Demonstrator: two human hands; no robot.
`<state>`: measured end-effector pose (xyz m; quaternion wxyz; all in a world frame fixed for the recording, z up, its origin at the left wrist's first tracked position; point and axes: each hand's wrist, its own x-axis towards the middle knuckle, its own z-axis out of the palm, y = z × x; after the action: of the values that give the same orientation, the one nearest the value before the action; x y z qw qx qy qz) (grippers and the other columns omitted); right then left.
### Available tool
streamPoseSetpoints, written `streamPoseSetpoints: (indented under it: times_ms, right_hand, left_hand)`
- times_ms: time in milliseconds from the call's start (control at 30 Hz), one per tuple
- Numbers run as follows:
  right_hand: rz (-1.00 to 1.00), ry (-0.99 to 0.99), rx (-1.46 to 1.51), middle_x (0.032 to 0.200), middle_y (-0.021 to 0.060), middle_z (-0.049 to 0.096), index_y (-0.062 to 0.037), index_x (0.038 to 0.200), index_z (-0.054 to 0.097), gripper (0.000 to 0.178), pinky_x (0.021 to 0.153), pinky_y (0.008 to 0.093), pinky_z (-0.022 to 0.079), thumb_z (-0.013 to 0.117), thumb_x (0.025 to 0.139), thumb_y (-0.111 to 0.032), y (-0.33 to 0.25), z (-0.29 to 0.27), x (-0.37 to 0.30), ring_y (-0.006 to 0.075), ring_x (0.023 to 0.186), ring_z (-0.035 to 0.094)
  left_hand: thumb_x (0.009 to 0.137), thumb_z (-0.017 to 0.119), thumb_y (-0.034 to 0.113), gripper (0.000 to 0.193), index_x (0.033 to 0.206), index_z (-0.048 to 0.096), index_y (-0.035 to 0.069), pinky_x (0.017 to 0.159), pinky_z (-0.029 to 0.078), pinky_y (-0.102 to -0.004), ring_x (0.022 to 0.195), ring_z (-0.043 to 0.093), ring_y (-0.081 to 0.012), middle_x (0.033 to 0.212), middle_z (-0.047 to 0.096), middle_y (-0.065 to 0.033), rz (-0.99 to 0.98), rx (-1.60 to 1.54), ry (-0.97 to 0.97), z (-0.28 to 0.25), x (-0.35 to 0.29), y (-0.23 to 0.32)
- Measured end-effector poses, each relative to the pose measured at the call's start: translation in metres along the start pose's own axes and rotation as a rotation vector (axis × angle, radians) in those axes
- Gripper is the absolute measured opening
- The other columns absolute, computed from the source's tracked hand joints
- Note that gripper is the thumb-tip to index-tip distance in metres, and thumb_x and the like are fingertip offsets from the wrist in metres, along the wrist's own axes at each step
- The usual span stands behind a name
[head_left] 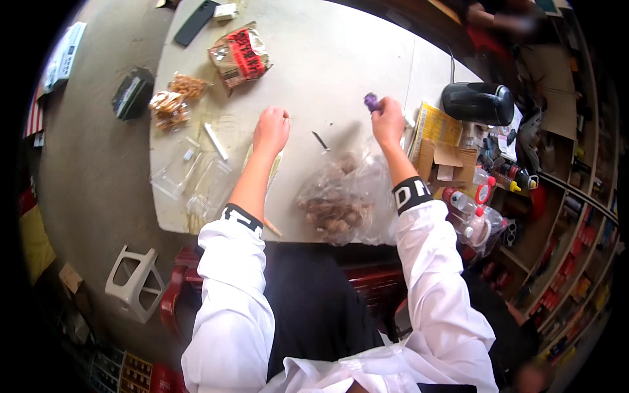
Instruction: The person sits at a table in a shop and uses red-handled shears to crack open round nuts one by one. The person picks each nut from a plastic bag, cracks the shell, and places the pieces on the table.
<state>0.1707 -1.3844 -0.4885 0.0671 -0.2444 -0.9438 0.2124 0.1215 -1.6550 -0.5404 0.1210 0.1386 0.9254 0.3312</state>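
Observation:
My right hand (389, 123) is closed on a small crumpled purple piece (371, 101), which sticks out past the fingertips above the table's right part. What kind of thing it is, I cannot tell. Over the middle of the table my left hand (271, 131) has its fingers curled in; anything inside them is hidden. Between my forearms, close to the table's near edge, lies a clear plastic bag (337, 213) with brown lumpy pieces in it. A short dark strip (320, 140) rests just beyond the bag.
The white table (314, 59) carries a red and tan packet (240, 57), small bags of orange-brown snacks (169, 110), clear plastic trays (177, 171) and a phone (196, 23). At right stand a black kettle (478, 103), an open cardboard box (445, 162) and several bottles (468, 213).

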Motion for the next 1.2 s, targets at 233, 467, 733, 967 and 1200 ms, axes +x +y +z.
streamPoseSetpoints:
  times_ms: [233,467,733,967,1200]
  right_hand:
    - [0.147,-0.168,0.194,0.082,0.0126,0.055,-0.0019,0.084,0.056,0.012,0.068,0.0386,0.047,0.065,0.077,-0.005,0.044,0.07,-0.028,0.0292,0.074,0.057]
    - [0.093,-0.116,0.253,0.075,0.0105,0.056,-0.0006,0.083,0.058,0.012,0.061,0.0308,0.047,0.068,0.078,-0.004,0.05,0.08,0.023,0.0211,0.064,0.056]
    - [0.053,0.006,0.224,0.077,0.0123,0.06,-0.0006,0.083,0.061,0.012,0.062,0.0344,0.048,0.068,0.079,-0.009,0.04,0.102,0.14,0.0239,0.067,0.059]
    - [-0.035,-0.099,0.22,0.079,0.0122,0.06,-0.0022,0.084,0.059,0.009,0.062,0.035,0.048,0.066,0.079,-0.007,0.037,0.106,0.143,0.0257,0.068,0.06]
    - [0.019,-0.344,0.344,0.083,0.013,0.054,-0.0042,0.084,0.053,0.012,0.062,0.0418,0.047,0.063,0.079,-0.006,0.015,0.093,0.036,0.0338,0.074,0.056]
  left_hand:
    - [0.084,0.058,0.023,0.016,0.085,0.054,0.007,0.08,0.043,-0.0448,0.095,0.049,-0.0323,0.097,0.051,-0.011,-0.242,0.219,0.385,0.067,0.075,0.006]
    - [0.079,0.057,0.026,0.018,0.081,0.05,0.01,0.072,0.039,-0.0441,0.085,0.048,-0.0318,0.088,0.049,-0.0104,-0.366,0.474,0.568,0.091,0.092,0.017]
    - [0.08,0.056,0.028,0.019,0.082,0.049,0.01,0.073,0.039,-0.0437,0.086,0.049,-0.031,0.088,0.049,-0.0099,-0.419,0.572,0.505,0.09,0.093,0.019]
    - [0.078,0.055,0.026,0.02,0.083,0.046,0.009,0.074,0.038,-0.0437,0.084,0.047,-0.0317,0.088,0.046,-0.0113,-0.411,0.597,0.484,0.091,0.096,0.02]
    - [0.078,0.055,0.027,0.021,0.084,0.046,0.009,0.075,0.038,-0.0436,0.085,0.046,-0.0321,0.089,0.046,-0.0114,-0.423,0.596,0.465,0.093,0.097,0.02]
